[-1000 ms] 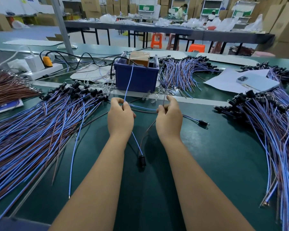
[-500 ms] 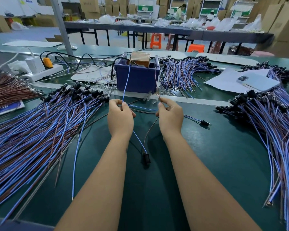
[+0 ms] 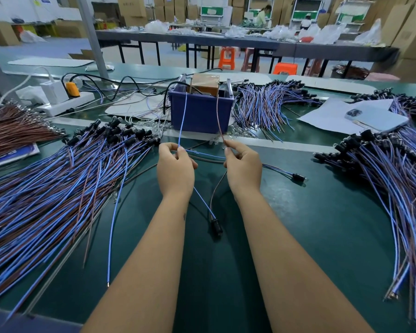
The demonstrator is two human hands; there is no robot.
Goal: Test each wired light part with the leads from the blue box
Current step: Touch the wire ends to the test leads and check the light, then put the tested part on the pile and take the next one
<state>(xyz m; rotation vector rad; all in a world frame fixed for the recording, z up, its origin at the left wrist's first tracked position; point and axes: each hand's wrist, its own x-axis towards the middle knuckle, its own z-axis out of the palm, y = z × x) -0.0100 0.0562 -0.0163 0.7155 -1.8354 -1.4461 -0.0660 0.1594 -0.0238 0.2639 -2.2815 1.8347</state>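
A blue box (image 3: 199, 111) with a brown block inside stands at the middle of the green table. A blue lead (image 3: 182, 121) and a brown lead (image 3: 218, 116) run from it toward me. My left hand (image 3: 175, 169) pinches the blue lead together with the blue wire of a light part. My right hand (image 3: 244, 167) pinches the brown lead with that part's brown wire. The part's black holder (image 3: 216, 227) hangs low between my forearms, just above the table. Another wired part (image 3: 298, 177) lies to the right of my right hand.
A big pile of wired parts (image 3: 58, 183) covers the left side, another pile (image 3: 394, 179) the right, a third bundle (image 3: 269, 104) lies beside the box. A phone (image 3: 375, 118) on paper sits at the back right, a power strip (image 3: 65, 102) at the back left.
Both hands have lifted slightly and the right hand has taken up the brown lead, now stretched taut to the box. The black holder has swung a little toward the right.
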